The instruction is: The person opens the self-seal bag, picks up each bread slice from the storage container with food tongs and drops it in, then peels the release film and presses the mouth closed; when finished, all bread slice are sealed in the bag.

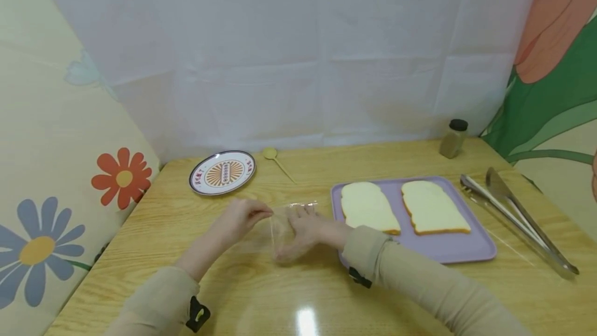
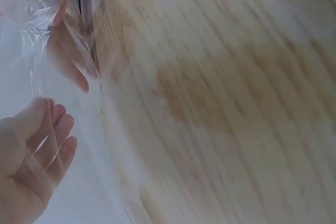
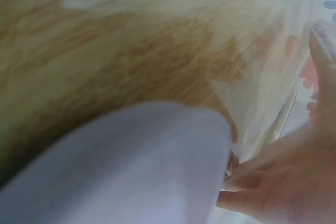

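A thin clear plastic film (image 1: 281,217) with straight edges hangs between my two hands over the middle of the table. At its left edge my left hand (image 1: 242,217) pinches it between thumb and fingers. My right hand (image 1: 305,229) has its fingers spread, thumb apart, and overlaps the film just left of the purple tray (image 1: 448,254). Seen from the left wrist, crinkled film (image 2: 39,35) runs from the left fingertips up to the right hand and partly veils both. Fingers of the right hand (image 3: 278,182) look extended in the right wrist view.
Two bread slices (image 1: 370,206) lie side by side on the tray. Metal tongs (image 1: 520,211) rest to its right. A jar with a black lid (image 1: 453,140) stands at the back right. Behind the left hand are a printed plate (image 1: 223,172) and a yellow spoon (image 1: 270,153).
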`<state>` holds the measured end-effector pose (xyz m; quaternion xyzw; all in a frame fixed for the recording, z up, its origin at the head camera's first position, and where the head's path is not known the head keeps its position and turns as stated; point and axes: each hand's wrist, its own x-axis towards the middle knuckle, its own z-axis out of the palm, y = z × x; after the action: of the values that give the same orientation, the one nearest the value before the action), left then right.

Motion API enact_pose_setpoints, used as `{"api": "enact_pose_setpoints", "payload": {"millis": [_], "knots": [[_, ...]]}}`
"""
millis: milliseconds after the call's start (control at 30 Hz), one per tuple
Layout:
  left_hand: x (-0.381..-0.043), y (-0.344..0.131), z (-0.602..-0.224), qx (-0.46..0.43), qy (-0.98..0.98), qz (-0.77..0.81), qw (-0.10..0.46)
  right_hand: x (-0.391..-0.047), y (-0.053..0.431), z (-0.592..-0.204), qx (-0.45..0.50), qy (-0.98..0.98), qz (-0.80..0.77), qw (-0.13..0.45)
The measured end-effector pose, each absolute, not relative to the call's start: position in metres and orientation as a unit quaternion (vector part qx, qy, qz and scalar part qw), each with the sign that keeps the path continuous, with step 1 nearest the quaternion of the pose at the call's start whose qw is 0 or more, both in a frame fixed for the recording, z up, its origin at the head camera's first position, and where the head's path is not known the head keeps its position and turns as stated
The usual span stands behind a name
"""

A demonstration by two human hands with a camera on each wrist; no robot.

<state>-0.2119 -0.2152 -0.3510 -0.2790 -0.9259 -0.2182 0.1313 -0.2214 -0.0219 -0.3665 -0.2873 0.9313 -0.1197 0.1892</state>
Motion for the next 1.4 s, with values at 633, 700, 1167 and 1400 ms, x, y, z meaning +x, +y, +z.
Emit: {"api": "enact_pose_setpoints", "payload": {"millis": [633, 700, 1167, 1400], "knots": [[-0.212, -0.216, -0.348, -0.279, -0.924, -0.207, 0.161, -0.220, -0.014, -0.368, -0.322, 0.927, -0.087, 0.173], [-0.212, -0.217, -0.348, -0.281, -0.924, -0.201, 0.161, -0.224, -0.008, -0.366, -0.365, 0.912, -0.104, 0.155], [-0.214, -0.225, -0.351, -0.303, -0.910, -0.220, 0.178, -0.229, 0.114, -0.315, -0.359, 0.898, -0.247, 0.060], [-0.214, -0.232, -0.347, -0.295, -0.907, -0.236, 0.187, -0.217, 0.199, -0.298, -0.274, 0.914, -0.297, 0.046]]}}
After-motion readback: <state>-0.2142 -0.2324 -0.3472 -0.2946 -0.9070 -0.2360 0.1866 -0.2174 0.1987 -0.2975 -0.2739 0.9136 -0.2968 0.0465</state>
